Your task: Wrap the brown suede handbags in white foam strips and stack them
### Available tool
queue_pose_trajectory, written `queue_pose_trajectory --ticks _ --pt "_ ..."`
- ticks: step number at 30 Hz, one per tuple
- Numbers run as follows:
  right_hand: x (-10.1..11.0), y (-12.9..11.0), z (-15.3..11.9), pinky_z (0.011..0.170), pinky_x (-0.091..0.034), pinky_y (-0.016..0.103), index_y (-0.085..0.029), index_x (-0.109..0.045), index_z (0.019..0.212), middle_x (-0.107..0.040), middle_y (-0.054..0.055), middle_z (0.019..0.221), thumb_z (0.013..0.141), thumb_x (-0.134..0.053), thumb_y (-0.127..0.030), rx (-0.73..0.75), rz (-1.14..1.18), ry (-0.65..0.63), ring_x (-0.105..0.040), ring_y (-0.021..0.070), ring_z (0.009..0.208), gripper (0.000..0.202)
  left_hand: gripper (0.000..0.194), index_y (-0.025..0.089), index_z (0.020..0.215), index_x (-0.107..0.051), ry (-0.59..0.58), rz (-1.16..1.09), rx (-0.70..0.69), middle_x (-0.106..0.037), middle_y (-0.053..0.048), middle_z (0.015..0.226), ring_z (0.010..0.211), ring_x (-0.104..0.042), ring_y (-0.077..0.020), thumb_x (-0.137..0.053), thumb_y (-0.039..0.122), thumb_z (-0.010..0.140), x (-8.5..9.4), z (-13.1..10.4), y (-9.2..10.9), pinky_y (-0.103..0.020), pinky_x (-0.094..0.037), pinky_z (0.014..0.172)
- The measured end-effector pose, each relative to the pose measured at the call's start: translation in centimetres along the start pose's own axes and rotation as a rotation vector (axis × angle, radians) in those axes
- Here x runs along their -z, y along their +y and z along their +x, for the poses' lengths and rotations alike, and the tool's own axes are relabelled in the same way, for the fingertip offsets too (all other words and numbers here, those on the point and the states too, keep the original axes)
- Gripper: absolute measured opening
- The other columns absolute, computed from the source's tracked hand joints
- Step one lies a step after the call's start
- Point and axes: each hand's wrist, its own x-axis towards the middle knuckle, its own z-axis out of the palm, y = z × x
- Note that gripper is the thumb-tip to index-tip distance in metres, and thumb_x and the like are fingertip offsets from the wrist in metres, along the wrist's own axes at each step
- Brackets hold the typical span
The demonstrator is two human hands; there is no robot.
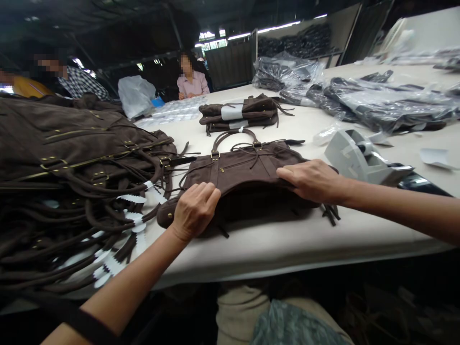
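A dark brown handbag (244, 167) lies on the white table (273, 242) before me, its looped handles toward the far side. Its near edge is lifted and bowed, with dark shadow beneath. My left hand (197, 208) grips this edge near the bag's left end, fingers curled over. On the right part of the same edge, my right hand (307, 179) is closed on the fabric. Just beyond the handles sits a folded stack of brown bags (239, 114) with a pale band around it.
Brown bags with white tags are heaped (82, 148) at the left. A grey tape dispenser (354, 155) stands right of the handbag. Plastic-wrapped bags (388, 103) lie at the back right. A person in pink (194, 84) is across the table; two others are at far left.
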Motion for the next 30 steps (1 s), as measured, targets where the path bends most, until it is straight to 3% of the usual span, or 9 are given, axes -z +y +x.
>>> queue_pose_trajectory --ticks 3,6,8,10,15,19,22,25,30 --pt "-3.8 -0.1 -0.8 0.052 -0.024 0.028 -0.018 -0.056 0.095 -0.064 0.004 0.083 0.078 -0.044 -0.001 0.022 -0.015 0.053 -0.058 0.016 0.066 0.027 0.012 0.015 0.09 -0.06 0.033 -0.034 -0.194 -0.058 -0.002 0.076 0.069 -0.049 -0.0169 -0.05 0.009 0.092 -2.0 -1.5 -0.4 -0.031 -0.038 0.066" --pt "-6.4 0.1 -1.4 0.055 -0.03 0.026 -0.016 -0.058 0.097 -0.062 0.005 0.084 0.076 -0.042 0.002 0.007 0.0 0.127 -0.059 0.0158 0.07 0.031 0.009 0.016 0.094 -0.06 -0.096 -0.082 -0.072 -0.062 -0.003 0.083 0.075 -0.055 -0.0169 -0.051 0.016 0.095 -2.2 -2.4 -1.1 -0.03 -0.042 0.067" --pt "-6.7 0.4 -1.7 0.058 -0.034 0.025 -0.015 -0.06 0.105 -0.062 0.006 0.087 0.078 -0.041 0.002 0.031 -0.006 0.174 -0.059 0.0163 0.073 0.037 0.01 0.018 0.096 -0.061 -0.209 -0.109 0.008 -0.063 -0.002 0.084 0.076 -0.059 -0.0164 -0.053 0.024 0.095 -1.3 -3.0 -1.9 -0.028 -0.044 0.063" --pt "-6.3 0.9 -2.0 0.064 -0.039 0.026 -0.015 -0.06 0.117 -0.062 0.007 0.09 0.082 -0.041 0.0 0.074 -0.047 0.201 -0.06 0.0177 0.077 0.043 0.016 0.017 0.106 -0.061 -0.267 -0.143 -0.026 -0.067 -0.003 0.089 0.078 -0.063 -0.0146 -0.05 0.022 0.096 -0.2 -3.9 -2.6 -0.025 -0.046 0.059" --pt "-6.2 3.0 -3.4 0.095 -0.043 0.04 -0.024 -0.048 0.143 -0.061 0.011 0.128 0.083 -0.042 -0.001 0.128 -0.089 0.194 -0.057 0.0265 0.113 0.064 0.042 0.014 0.133 -0.053 -0.036 -0.065 -0.231 -0.068 -0.013 0.118 0.096 -0.069 -0.0177 -0.044 0.004 0.092 -0.5 -6.9 -2.3 -0.027 -0.056 0.079" --pt "-7.3 3.7 -4.2 0.103 -0.042 0.043 -0.029 -0.031 0.153 -0.049 0.007 0.147 0.081 -0.038 0.003 0.086 -0.013 0.152 -0.049 0.0256 0.131 0.079 0.056 0.013 0.145 -0.042 0.016 -0.134 -0.071 -0.062 -0.016 0.131 0.106 -0.067 -0.0202 -0.045 0.001 0.091 -2.8 -8.8 -0.7 -0.031 -0.056 0.092" --pt "-7.4 3.7 -4.4 0.11 -0.035 0.051 -0.029 -0.022 0.156 -0.046 0.007 0.149 0.079 -0.036 0.004 0.14 0.022 0.143 -0.047 0.0246 0.135 0.084 0.059 0.015 0.148 -0.038 -0.082 -0.28 -0.004 -0.054 -0.014 0.141 0.122 -0.059 -0.0197 -0.041 0.0 0.091 -2.7 -9.2 -0.3 -0.033 -0.05 0.104" --pt "-7.0 3.6 -4.7 0.113 -0.032 0.052 -0.031 -0.021 0.156 -0.042 0.006 0.153 0.078 -0.038 0.003 0.206 0.075 0.131 -0.046 0.0239 0.136 0.087 0.057 0.018 0.148 -0.04 -0.252 -0.34 -0.008 -0.05 -0.012 0.145 0.135 -0.047 -0.0238 -0.044 0.01 0.092 -0.7 -8.8 -0.7 -0.046 -0.037 0.116" --pt "-5.8 3.1 -5.2 0.109 -0.034 0.059 -0.03 -0.026 0.155 -0.037 0.011 0.155 0.09 -0.055 -0.032 0.198 0.15 0.044 -0.04 0.0342 0.139 0.071 0.071 0.023 0.149 -0.039 -0.486 -0.31 -0.008 -0.046 -0.01 0.149 0.145 -0.029 -0.0339 -0.061 0.027 0.081 1.9 -7.1 -1.4 -0.061 -0.018 0.119"
